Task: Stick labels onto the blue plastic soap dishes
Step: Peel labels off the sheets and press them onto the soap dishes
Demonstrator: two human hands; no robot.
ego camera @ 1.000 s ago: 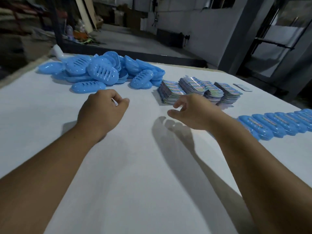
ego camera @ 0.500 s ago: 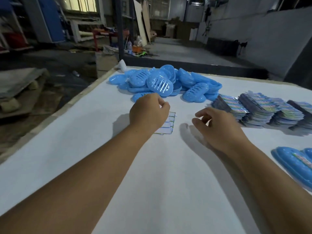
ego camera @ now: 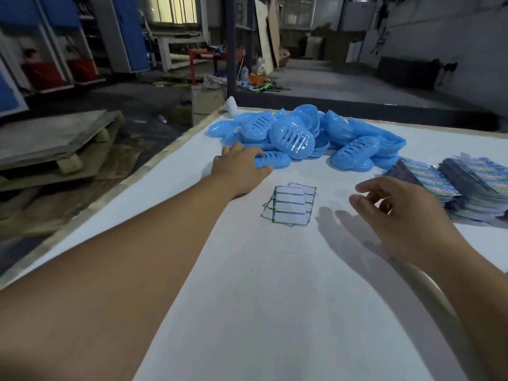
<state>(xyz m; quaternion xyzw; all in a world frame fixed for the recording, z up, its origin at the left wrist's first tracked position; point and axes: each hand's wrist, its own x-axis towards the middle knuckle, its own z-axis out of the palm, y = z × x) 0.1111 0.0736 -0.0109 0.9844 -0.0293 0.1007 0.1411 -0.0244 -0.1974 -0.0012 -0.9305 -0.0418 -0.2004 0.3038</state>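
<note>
A heap of blue plastic soap dishes (ego camera: 308,133) lies at the far side of the white table (ego camera: 275,284). My left hand (ego camera: 239,169) reaches to the heap's near edge, its fingers and thumb closing round one slotted dish (ego camera: 275,159) lying there. A few used label backing sheets (ego camera: 290,206) lie just in front of that hand. My right hand (ego camera: 395,213) hovers above the table to the right of the sheets, fingers loosely curled and holding nothing. Stacks of colourful label sheets (ego camera: 467,185) sit at the far right.
The table's left edge (ego camera: 137,174) drops to a floor with wooden pallets (ego camera: 55,149). A white object (ego camera: 230,105) stands at the table's far left corner. Workshop clutter fills the background.
My left hand has let go of the backing sheets, which now lie on the table, and has moved forward onto a dish at the heap's edge. The view has swung left.
</note>
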